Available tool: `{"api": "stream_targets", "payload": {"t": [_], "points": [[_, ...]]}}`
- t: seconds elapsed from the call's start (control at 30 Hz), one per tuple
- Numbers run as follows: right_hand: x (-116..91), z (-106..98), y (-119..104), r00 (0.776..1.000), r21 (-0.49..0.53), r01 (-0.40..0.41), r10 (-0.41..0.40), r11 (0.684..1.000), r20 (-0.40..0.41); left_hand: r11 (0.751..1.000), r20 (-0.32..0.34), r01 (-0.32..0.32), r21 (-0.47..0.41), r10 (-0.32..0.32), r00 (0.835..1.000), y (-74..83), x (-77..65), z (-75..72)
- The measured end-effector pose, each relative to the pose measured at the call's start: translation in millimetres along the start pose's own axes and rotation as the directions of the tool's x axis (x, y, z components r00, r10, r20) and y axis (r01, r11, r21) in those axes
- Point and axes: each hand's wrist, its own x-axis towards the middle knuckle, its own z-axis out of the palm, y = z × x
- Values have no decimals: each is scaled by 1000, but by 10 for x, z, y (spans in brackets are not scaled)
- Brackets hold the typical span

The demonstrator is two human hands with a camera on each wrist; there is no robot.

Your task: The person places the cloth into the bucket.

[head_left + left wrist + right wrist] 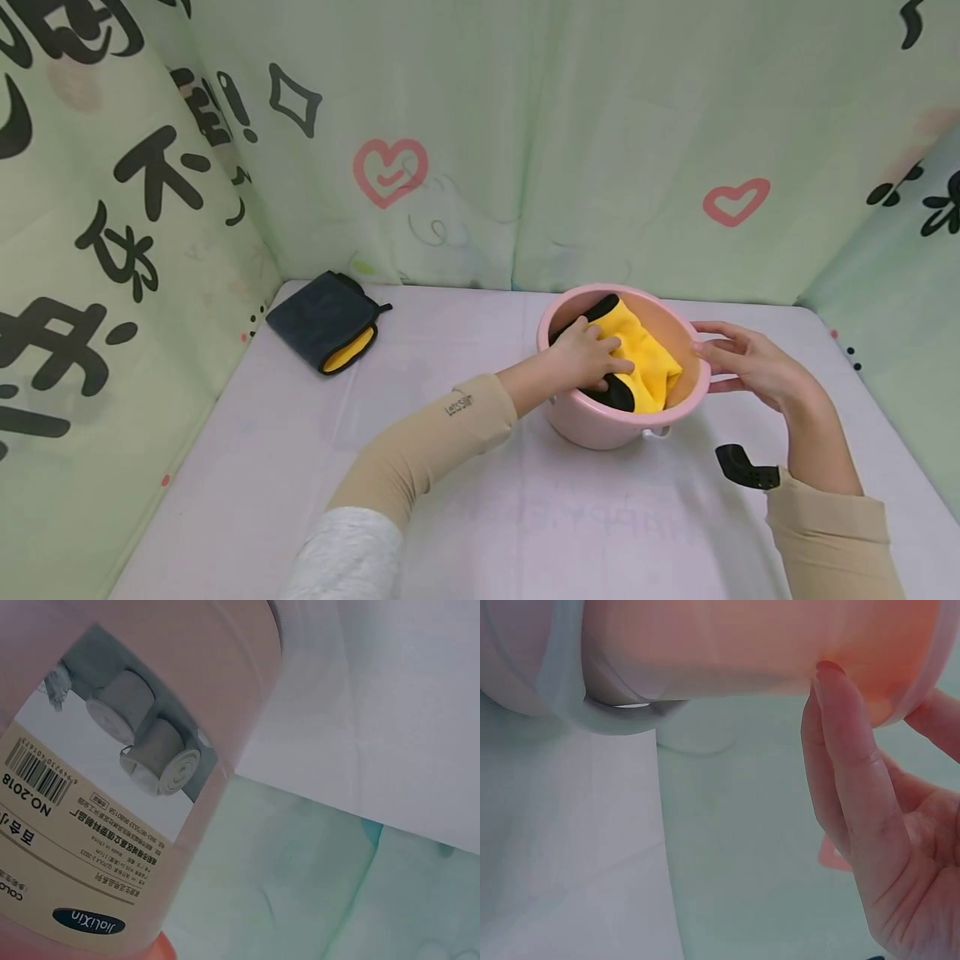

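A pink bucket (600, 429) stands right of centre on the table, with a bunched yellow cloth (648, 354) with black edging inside it. My left hand (588, 354) reaches over the near left rim, its fingers spread on the cloth. The left wrist view shows the bucket's outer wall with a paper label (90, 847); that hand is out of its sight. At the right rim, my right hand (750, 362) holds the bucket between thumb and fingers. In the right wrist view, fingertips (832, 682) of this hand lie against the bucket's outer wall.
A folded dark cloth (322, 321) with a yellow inner side and a small loop lies at the table's back left. The pale table (420, 517) is bounded by light green curtains (480, 208) at the back and sides. A pale handle (570, 682) hangs at the bucket's side.
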Motion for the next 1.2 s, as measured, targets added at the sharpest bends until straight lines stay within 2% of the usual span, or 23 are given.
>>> {"api": "stream_targets", "payload": {"t": [0.23, 0.6, 0.77, 0.9, 1.0, 1.07, 1.13, 1.2], "points": [[-1, -3, -6, 1000, 0, -2, 2, 1000, 3, 998, 40, 9, -54, -7, 999, 13, 31, 25], [1, 3, -9, 1000, 5, -2, 2, 1000, 7, 996, 21, 3, -86, -1, 1000, -8, 21, 26], [8, 4, -10, 1000, 6, -2, 2, 1000, 8, 988, 4, 5, -155, -5, 1000, -41, -11, 24], [13, 3, -4, 1000, 0, -1, 1, 1000, 7, 966, -6, 8, -260, -10, 1000, -91, -65, -4], [17, 0, 1, 1000, 1, -3, 3, 1000, 9, 949, -40, 1, -315, -15, 999, -142, -136, -54], [19, -1, 1, 1000, 4, -3, 3, 1000, 9, 950, -92, -13, -313, -17, 996, -183, -199, -89], [20, -4, 2, 1000, 5, -4, 4, 1000, 8, 957, -172, -26, -288, -25, 985, -233, -269, -113], [21, -5, 4, 1000, 7, -6, 6, 1000, 6, 965, -256, -29, -261, -40, 966, -291, -342, -118]]}}
